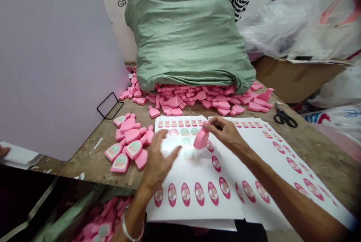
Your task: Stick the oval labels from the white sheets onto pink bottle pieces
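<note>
Between thumb and fingers, my right hand [224, 131] pinches the neck of a small pink bottle-shaped piece [201, 138], tilted over a white sticker sheet [180, 212]. My left hand [159, 155] hovers at the sheet's left side, thumb and fingers apart with nothing in them. Pale green and pink stickers remain near the top of the sheet, and dark pink oval stickers [199, 193] line its bottom and right. Left of my left hand is a pile of pink pieces [132, 135]; several bear a pale label [120, 162].
A stuffed green sack [188, 31] sits behind many loose pink pieces [180, 101]. Black scissors [284, 118] lie at right by a cardboard box [299, 78]. A black wire stand [109, 106] and a large pale panel [56, 58] stand left. Another person's hand [4, 151] shows at far left.
</note>
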A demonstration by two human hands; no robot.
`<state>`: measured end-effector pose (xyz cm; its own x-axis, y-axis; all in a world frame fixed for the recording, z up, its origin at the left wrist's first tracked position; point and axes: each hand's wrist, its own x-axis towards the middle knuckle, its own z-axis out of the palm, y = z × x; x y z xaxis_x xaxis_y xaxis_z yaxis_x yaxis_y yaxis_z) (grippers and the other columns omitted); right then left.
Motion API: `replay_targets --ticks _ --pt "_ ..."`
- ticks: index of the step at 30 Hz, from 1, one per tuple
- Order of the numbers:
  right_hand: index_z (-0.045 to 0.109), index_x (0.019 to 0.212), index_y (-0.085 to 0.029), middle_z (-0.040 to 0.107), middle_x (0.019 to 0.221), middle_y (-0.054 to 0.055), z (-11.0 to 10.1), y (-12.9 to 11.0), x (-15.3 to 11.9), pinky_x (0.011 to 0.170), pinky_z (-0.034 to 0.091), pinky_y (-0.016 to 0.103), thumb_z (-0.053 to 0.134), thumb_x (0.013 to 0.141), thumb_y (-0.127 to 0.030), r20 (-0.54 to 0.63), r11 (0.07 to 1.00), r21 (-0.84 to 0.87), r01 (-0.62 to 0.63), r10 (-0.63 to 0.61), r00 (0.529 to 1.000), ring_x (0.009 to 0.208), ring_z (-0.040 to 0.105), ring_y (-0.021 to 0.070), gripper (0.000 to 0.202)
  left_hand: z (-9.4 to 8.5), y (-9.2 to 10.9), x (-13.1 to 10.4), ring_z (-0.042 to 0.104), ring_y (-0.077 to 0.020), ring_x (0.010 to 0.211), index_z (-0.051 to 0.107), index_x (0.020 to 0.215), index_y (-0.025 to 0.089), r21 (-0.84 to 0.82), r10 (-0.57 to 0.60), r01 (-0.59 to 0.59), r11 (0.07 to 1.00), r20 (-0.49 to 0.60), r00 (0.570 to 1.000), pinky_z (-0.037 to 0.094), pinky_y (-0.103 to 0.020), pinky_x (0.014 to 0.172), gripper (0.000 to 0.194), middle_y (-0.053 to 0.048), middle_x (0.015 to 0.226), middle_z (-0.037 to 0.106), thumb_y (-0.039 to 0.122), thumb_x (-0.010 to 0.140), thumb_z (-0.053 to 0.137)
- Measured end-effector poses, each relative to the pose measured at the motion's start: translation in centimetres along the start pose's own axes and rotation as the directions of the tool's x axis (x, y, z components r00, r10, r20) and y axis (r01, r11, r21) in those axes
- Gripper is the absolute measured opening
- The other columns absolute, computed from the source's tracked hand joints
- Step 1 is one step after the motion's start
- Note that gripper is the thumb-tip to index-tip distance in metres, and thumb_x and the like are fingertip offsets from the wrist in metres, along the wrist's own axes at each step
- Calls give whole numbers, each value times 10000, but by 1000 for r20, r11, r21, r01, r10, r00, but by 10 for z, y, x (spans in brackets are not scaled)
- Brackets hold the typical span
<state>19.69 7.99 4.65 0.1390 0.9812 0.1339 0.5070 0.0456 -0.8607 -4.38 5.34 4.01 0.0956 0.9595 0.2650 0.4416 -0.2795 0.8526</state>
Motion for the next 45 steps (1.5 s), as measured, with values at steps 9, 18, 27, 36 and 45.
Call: replay_targets --ticks 9,18,27,36,45 --pt "512 860 -214 537 703 -18 31 7 -59 574 368 269 464 864 -498 127 998 -46 -39 44 991 602 465 130 288 33 10 -33 606 -163 734 625 995 124 -626 -415 596 504 429 802 519 -289 678 354 -75 856 649 426 812 596" --pt "546 841 -201 633 774 26 48 38 -63 683 332 319 451 902 -279 80 780 -568 262 -265 961 751 540 186 137 40 -1 -42 608 -174 773 579 1024 131 -628 -448 578 522 375 812 564 -328 669 386 -124 1028 630 415 771 644" --pt "549 763 -196 606 711 15 54 42 -66 684 312 307 471 893 -253 79 761 -567 316 -332 940 715 521 164 162 54 -17 -44 604 -173 748 571 1014 191 -330 -381 426 842 196 904 517 -287 701 311 -25 833 598 429 816 564" --pt "538 770 -199 627 729 31 55 37 -64 675 323 317 540 850 -316 78 754 -584 299 -315 946 708 519 185 142 49 -4 -42 683 -208 728 526 1044 180 -471 -401 494 731 290 869 531 -283 660 332 -48 805 612 423 823 571" --pt "540 765 -206 615 732 32 54 36 -71 709 381 335 591 823 -334 -42 853 -411 321 -369 928 705 525 179 150 48 -11 -41 674 -189 696 534 1104 187 -566 -427 546 618 341 838 543 -298 663 416 -24 827 613 439 784 614"
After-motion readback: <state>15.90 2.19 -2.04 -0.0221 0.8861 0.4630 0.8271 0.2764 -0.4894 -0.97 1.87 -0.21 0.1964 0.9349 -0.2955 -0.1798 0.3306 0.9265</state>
